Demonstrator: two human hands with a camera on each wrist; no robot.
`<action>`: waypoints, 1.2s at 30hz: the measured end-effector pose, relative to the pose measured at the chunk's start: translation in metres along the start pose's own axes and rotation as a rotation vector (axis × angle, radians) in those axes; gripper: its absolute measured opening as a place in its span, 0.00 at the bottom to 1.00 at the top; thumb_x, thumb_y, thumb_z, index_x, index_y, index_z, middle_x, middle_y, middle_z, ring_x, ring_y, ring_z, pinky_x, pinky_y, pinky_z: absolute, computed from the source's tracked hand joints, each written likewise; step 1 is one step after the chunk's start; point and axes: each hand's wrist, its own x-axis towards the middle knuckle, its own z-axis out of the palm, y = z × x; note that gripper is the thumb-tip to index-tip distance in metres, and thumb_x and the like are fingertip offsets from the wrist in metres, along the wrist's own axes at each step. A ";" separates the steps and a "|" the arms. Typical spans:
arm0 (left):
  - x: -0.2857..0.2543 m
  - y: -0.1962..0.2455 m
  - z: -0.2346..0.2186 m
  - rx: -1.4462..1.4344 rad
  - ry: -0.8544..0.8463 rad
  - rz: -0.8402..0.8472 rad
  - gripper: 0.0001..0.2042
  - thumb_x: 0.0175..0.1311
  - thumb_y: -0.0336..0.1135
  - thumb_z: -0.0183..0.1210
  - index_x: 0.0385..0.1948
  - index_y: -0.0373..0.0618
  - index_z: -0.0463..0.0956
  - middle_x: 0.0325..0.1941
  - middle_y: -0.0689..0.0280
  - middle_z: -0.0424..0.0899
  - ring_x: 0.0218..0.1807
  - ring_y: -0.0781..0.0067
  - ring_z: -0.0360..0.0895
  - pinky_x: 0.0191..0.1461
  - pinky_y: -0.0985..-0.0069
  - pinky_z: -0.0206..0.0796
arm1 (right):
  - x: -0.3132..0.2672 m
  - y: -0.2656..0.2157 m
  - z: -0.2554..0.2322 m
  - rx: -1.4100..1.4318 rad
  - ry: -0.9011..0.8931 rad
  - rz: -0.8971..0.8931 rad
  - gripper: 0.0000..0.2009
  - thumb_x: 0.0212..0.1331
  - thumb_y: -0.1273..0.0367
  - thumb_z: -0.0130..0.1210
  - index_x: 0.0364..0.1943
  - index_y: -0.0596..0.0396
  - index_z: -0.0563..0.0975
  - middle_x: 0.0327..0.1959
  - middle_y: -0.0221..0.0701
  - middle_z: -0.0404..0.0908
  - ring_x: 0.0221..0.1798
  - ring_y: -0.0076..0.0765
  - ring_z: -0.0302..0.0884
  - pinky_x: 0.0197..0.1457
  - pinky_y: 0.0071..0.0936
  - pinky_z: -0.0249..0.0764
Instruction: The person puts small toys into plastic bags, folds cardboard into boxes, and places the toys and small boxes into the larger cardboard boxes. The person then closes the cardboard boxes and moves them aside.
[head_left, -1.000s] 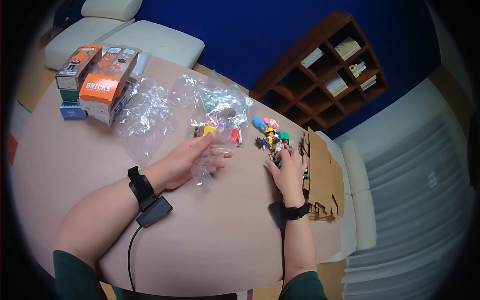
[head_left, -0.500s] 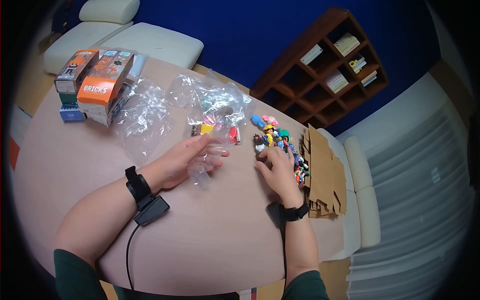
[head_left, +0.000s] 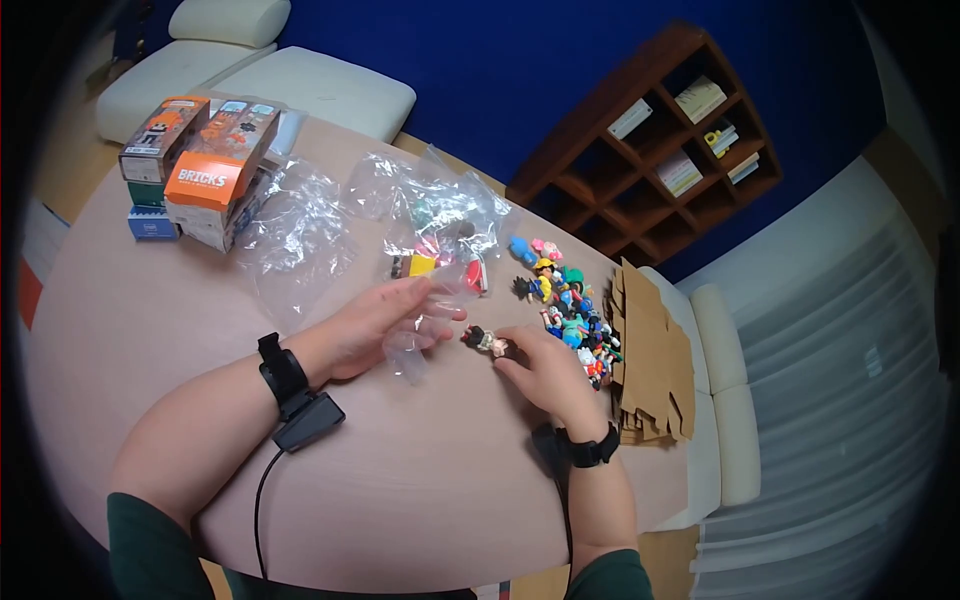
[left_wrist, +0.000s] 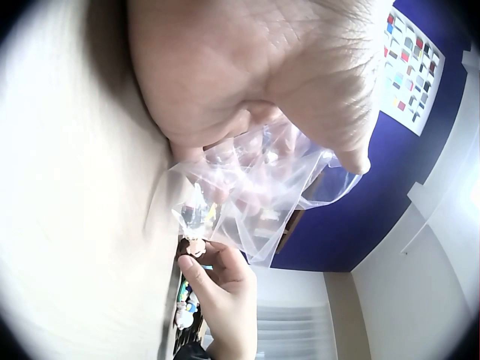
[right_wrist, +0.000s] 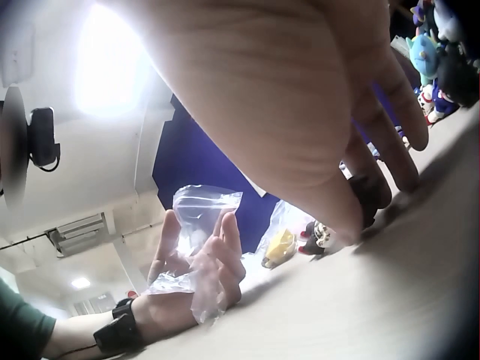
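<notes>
A small clear plastic bag (head_left: pixel 404 352) lies across the palm and fingers of the left hand (head_left: pixel 375 322), whose fingers and thumb are extended around it; the left wrist view shows the bag (left_wrist: pixel 255 187) spread over those fingers. The right hand (head_left: pixel 548 372) pinches a small dark-haired figure (head_left: pixel 484 341) between thumb and fingers, just right of the left fingertips. In the right wrist view the figure (right_wrist: pixel 321 235) is partly behind the thumb. Beyond the left hand, larger clear bags (head_left: pixel 450 215) hold figures, one with a yellow part (head_left: pixel 422 266).
Several colourful figures (head_left: pixel 572 330) lie in a pile right of the right hand, beside flattened brown cardboard (head_left: pixel 650 360). Stacked boxes (head_left: pixel 210 185) stand at the table's back left, with a crumpled clear bag (head_left: pixel 300 235) next to them.
The right hand has moved left from the figure pile with the dark-haired figure, coming near the left hand. The left hand and its bag have stayed almost in place.
</notes>
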 end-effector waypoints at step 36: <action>-0.012 -0.021 0.032 0.034 -0.245 -0.161 0.25 0.80 0.41 0.47 0.71 0.35 0.60 0.71 0.52 0.71 0.68 0.65 0.73 0.72 0.67 0.64 | -0.014 -0.035 -0.025 0.782 0.305 -0.083 0.07 0.64 0.75 0.61 0.43 0.58 0.77 0.46 0.34 0.83 0.45 0.25 0.81 0.47 0.23 0.76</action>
